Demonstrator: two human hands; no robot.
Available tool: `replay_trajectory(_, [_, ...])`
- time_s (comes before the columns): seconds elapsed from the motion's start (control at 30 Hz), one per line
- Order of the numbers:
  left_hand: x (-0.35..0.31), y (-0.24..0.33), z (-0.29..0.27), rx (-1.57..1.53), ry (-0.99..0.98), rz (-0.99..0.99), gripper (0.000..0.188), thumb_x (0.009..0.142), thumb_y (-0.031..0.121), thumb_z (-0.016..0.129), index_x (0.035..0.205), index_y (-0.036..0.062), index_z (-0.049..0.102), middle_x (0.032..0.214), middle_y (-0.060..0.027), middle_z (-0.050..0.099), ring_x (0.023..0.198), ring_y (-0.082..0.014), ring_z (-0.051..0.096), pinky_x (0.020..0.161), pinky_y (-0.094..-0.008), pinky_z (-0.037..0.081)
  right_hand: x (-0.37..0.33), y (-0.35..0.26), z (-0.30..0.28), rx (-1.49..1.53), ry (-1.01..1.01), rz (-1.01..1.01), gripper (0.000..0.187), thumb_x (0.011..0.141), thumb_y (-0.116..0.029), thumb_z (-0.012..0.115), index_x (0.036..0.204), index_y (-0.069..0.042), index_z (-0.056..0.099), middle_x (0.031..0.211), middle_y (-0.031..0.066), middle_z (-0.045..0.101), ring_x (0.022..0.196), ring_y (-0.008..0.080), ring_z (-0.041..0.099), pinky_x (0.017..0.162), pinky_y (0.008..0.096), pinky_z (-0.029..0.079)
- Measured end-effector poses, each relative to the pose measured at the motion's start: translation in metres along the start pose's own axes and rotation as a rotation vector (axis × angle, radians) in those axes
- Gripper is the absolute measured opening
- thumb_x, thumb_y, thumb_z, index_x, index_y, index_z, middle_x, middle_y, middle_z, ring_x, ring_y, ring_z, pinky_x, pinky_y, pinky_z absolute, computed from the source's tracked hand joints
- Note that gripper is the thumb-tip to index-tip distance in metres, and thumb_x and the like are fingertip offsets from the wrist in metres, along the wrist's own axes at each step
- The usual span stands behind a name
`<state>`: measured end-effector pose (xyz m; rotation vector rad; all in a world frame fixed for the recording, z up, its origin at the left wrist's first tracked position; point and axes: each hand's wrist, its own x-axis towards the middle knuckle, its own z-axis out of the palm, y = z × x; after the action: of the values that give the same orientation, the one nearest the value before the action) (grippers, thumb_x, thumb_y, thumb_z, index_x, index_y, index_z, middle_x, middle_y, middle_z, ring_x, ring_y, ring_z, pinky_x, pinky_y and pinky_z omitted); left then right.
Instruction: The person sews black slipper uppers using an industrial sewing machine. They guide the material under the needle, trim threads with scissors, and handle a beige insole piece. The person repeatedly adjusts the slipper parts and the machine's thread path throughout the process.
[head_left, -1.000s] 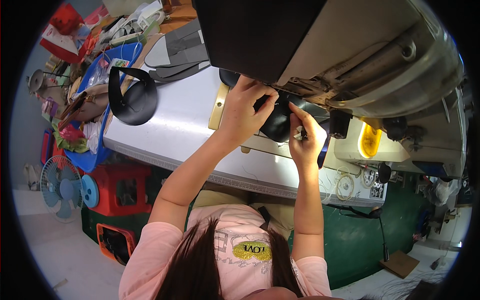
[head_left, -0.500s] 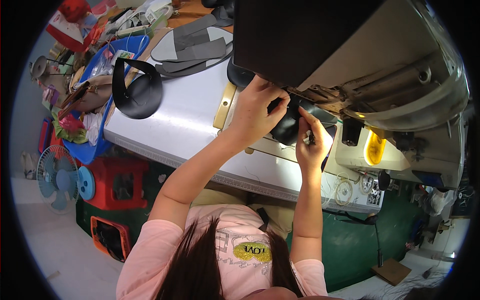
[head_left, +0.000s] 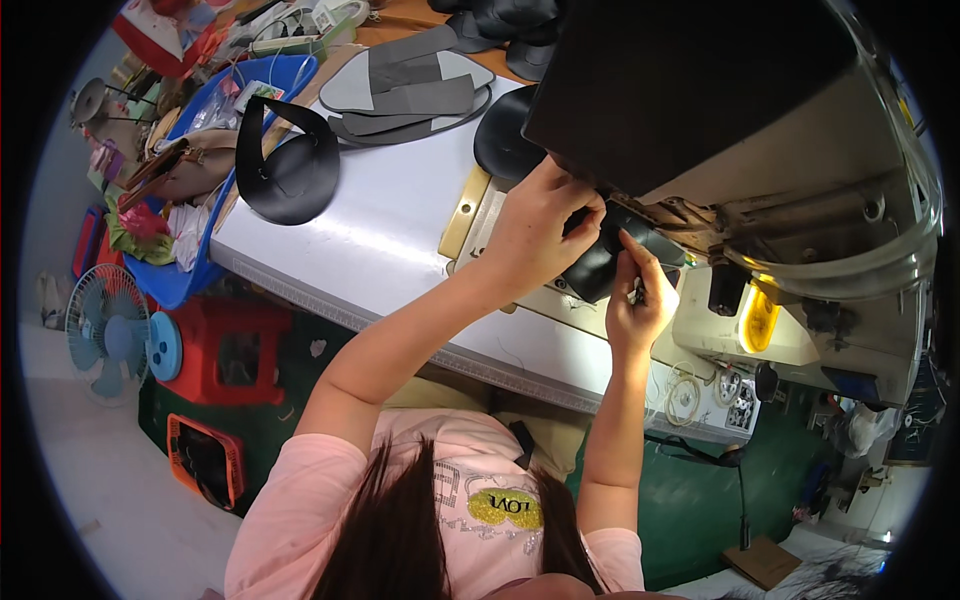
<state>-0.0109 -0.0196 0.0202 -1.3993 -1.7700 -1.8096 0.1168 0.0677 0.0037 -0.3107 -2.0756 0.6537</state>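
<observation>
A glossy black leather piece (head_left: pixel 597 272) lies under the head of a sewing machine (head_left: pixel 790 160), on its pale bed. Beside the needle area, my left hand (head_left: pixel 545 228) is closed, thumb and forefinger pinched together above the leather; whatever is between them is too small to make out. My right hand (head_left: pixel 643 298) pinches at the right edge of the same leather. A small dark object shows in its curled fingers, its kind unclear. The machine's dark head hides the needle and part of the left fingertips. Another black rounded piece (head_left: pixel 503 135) rests behind my left hand.
On the white table (head_left: pixel 390 200) lie a curved black leather cut-out (head_left: pixel 300 180) and grey-and-white sole-shaped pieces (head_left: pixel 410 85). A blue basin (head_left: pixel 170 285) with bags stands at the left, above a red stool (head_left: pixel 225 350) and a fan (head_left: pixel 110 335). A yellow-lit recess (head_left: pixel 760 318) is at right.
The whole view has shifted slightly, so table and machine sit a little further right. Both hands keep nearly the same place at the black leather.
</observation>
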Motion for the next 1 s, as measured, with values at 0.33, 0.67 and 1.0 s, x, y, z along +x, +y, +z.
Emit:
replay_trajectory(0.33, [-0.0002,-0.0003,-0.0006,-0.003,0.016,0.005,0.015,0.063,-0.003,0.065,0.071,0.0043,0.055,0.090,-0.0076,0.052,0.070,-0.0246,0.056,0.057,-0.0322,0.045,0.0008,-0.0018,0.0000,-0.058,0.007,0.003,0.025,0.079,0.008,0.058,0.102,-0.002,0.063,0.079,0.0104,0.065,0.063,0.0148,0.060,0.059,0.0231,0.045])
replay_trajectory(0.67, [0.0008,0.0009,-0.0016,0.002,0.010,0.028,0.013,0.064,-0.002,0.065,0.071,0.0031,0.055,0.089,-0.0072,0.053,0.072,-0.0232,0.056,0.058,-0.0311,0.045,-0.0006,-0.0009,0.0009,-0.076,0.018,0.014,0.022,0.081,0.008,0.057,0.099,-0.001,0.065,0.087,0.0095,0.068,0.075,0.0131,0.063,0.069,0.0233,0.047])
replay_trajectory(1.0, [0.0008,0.0004,-0.0008,0.015,0.017,0.034,0.012,0.066,-0.001,0.066,0.071,0.0022,0.056,0.089,-0.0081,0.053,0.074,-0.0241,0.056,0.061,-0.0314,0.046,-0.0018,0.0016,0.0021,-0.080,0.033,-0.003,0.022,0.081,0.008,0.057,0.099,-0.001,0.065,0.089,0.0093,0.068,0.075,0.0127,0.063,0.069,0.0239,0.048])
